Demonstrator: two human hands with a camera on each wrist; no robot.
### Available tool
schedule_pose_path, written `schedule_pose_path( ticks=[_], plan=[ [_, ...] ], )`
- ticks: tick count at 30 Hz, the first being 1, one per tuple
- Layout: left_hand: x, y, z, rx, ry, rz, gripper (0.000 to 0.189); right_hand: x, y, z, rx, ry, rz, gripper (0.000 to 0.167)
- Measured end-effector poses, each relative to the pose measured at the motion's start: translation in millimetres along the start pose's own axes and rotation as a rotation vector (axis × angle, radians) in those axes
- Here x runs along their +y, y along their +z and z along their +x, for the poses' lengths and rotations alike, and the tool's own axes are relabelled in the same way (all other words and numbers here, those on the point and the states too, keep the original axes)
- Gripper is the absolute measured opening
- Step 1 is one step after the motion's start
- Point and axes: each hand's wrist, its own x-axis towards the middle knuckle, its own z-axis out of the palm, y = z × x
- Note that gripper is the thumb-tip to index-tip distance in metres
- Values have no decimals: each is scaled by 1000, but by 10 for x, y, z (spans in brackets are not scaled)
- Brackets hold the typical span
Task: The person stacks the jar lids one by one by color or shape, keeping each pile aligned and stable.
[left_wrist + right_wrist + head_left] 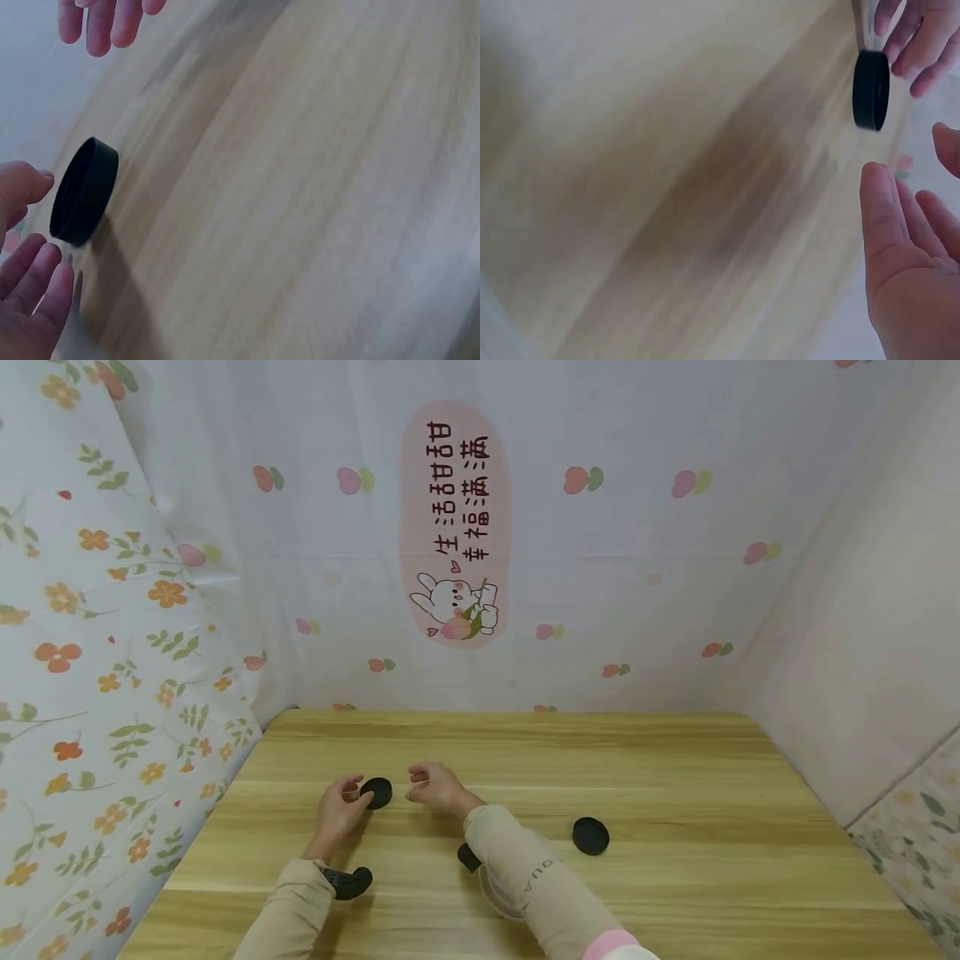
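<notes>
A black round lid (377, 792) is at the fingertips of my left hand (341, 817), tilted on edge. In the head view the thumb overlaps the lid's near edge. The left wrist view shows the lid's side wall (103, 191) right at the thumb and fingertips. To the right of it my right hand (438, 787) is held with loosely bent fingers, a short gap from the lid. Seen from the right wrist, this hand's fingers (900, 217) are extended, thumb apart, nothing between them.
A second black round disc (591, 836) lies on the wooden table (675, 777) to the right. Something clear with a curved rim (498, 897) is partly hidden under the right forearm. Behind the table hangs a patterned cloth (637, 568).
</notes>
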Motion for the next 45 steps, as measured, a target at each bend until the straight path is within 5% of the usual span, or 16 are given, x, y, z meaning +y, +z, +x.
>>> schedule_pose_path(
  ticks=[13,23,45],
  plan=[
    [-49,79,14,-44,13,-19,36,148,139,-6,-51,69,-41,50],
    [-80,124,-30,-7,22,-12,32,198,147,28,-37,100,-59,50],
    [-49,140,-54,-39,39,-43,29,198,159,181,-52,51,-115,34]
  ],
)
